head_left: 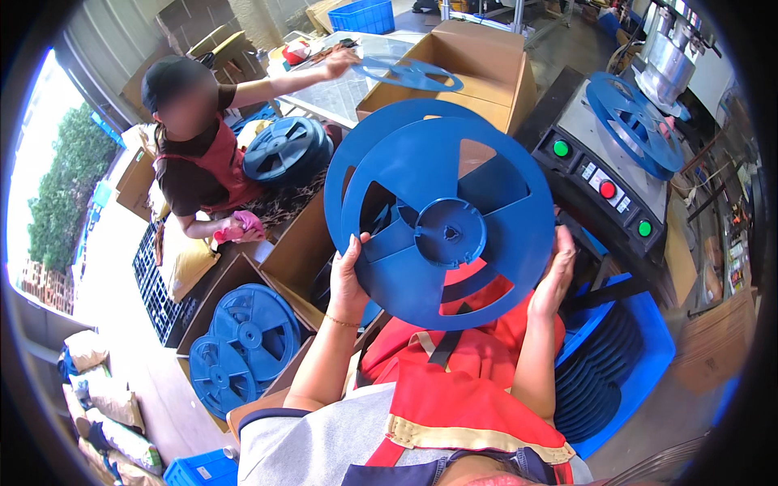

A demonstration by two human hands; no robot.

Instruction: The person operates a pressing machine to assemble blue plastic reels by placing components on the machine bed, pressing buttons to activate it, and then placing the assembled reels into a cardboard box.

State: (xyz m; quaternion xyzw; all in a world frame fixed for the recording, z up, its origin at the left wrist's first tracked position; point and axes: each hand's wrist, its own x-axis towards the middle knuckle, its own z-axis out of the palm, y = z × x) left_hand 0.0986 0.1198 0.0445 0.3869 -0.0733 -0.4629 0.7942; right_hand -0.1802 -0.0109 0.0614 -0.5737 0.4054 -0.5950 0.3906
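I hold up two large blue plastic reel discs (454,194), one behind the other, in front of my chest. The front disc has a round hub (450,232) and wedge-shaped cut-outs. My left hand (348,275) grips the lower left rims, thumb on the front face. My right hand (557,271) presses against the right rim. Below the discs lies my red apron (470,381).
A machine (616,178) with green and red buttons carries another blue reel (636,121) at right. A blue crate (624,364) of discs sits lower right. Cardboard boxes (478,65) hold reels (243,340) at left. A seated person (203,154) reaches toward a table.
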